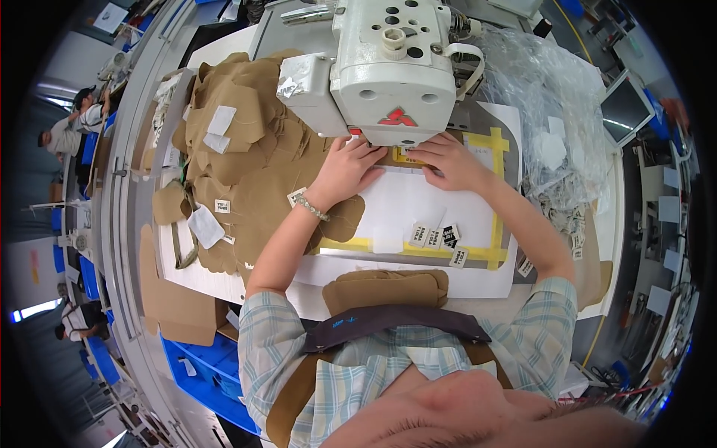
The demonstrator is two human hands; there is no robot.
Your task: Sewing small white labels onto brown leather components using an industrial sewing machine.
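Note:
A white sewing machine head (396,82) stands over the worktable. Under its front edge, my left hand (349,170) lies on brown fabric (345,216), fingers stretched forward and thumb apart, so it is open. A beaded bracelet (312,207) circles that wrist. To the right of the needle area, my right hand (453,162) rests with its fingers extended beside a small yellow piece (405,155) and its thumb apart, also open. The machine head hides the needle and some fingertips. Several small printed fabric labels (457,257) lie on the white sheet (388,205), which has yellow tape (496,201) along its edges.
Brown fabric pieces (246,134) are heaped on the left. Clear plastic bags (549,119) cover the right side. A folded brown piece (385,291) lies near me. A cardboard box (175,291) and blue bin (202,366) stand at lower left. Other people (78,123) are far left.

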